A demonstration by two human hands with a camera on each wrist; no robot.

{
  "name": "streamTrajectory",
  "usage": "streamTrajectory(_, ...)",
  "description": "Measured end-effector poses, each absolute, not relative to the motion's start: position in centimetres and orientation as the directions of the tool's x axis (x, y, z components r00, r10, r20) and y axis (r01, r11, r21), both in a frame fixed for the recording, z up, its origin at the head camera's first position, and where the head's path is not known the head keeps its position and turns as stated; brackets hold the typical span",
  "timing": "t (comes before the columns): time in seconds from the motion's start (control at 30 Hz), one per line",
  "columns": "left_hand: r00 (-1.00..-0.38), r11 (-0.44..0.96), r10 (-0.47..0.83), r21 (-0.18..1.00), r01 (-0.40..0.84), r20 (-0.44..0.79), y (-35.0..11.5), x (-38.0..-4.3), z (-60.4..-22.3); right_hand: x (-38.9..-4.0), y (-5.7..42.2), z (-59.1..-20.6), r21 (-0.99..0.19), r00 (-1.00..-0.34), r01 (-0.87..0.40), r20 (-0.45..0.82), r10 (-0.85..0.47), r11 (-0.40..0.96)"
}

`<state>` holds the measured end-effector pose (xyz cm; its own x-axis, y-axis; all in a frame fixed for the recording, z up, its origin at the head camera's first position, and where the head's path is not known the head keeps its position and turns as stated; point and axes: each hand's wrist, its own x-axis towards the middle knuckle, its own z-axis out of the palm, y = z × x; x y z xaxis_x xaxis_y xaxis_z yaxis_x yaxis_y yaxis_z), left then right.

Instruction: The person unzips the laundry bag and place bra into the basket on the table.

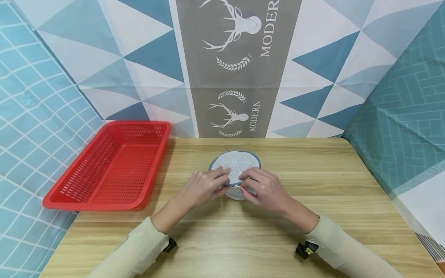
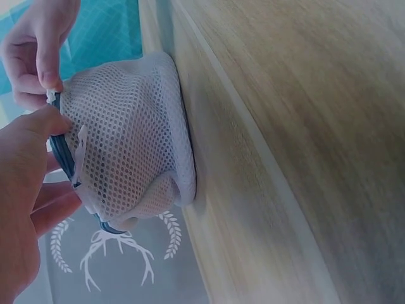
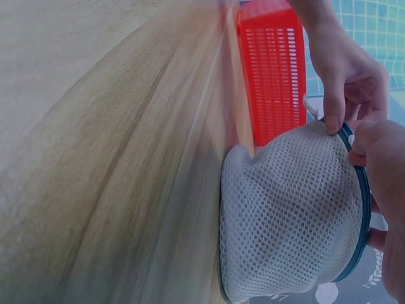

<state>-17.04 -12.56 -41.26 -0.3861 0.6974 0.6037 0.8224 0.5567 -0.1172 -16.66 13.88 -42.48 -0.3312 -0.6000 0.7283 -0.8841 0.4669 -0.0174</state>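
Note:
A white mesh laundry bag [image 1: 232, 164] with a blue-grey zippered rim stands on the table in the head view. My left hand [image 1: 206, 186] pinches the rim at its near left side. Close beside it, my right hand [image 1: 265, 188] pinches the same rim, by a small white zipper pull [image 1: 237, 186]. Both wrist views show the bag's mesh side bulging out and its base on the wood. From the left wrist view, a white fabric tab [image 2: 81, 149] sticks out along the dark zipper edge [image 2: 61, 152]. The bag's inside is hidden.
A red perforated plastic basket [image 1: 151, 181] stands at the table's left, against the tiled-pattern wall covering. The wooden table [image 1: 313, 173] meets a patterned backdrop at the rear. Small black devices [image 1: 307, 249] sit at the wrists of the light sleeves.

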Motion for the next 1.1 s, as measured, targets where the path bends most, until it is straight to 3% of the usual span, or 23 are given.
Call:
streamTrajectory(0.47,-0.395,0.548,0.703,-0.095,0.831,0.591,-12.72,-17.18,-41.28,-16.69,14.02,-42.56,-0.028,-0.337,-0.883,0.73,-0.594,0.468)
streamTrajectory(0.87,-0.368,0.579,0.683,-0.159,0.8,0.631,-12.37,-17.34,-41.32,-16.73,13.81,-42.4,-0.036,-0.345,-0.878,0.74,-0.577,0.478)
streamTrajectory(1.1,-0.383,0.581,0.693,-0.158,0.798,0.61,-12.25,-17.24,-41.41,-16.78,13.97,-42.61,-0.029,-0.338,-0.877,0.747,-0.573,0.48)
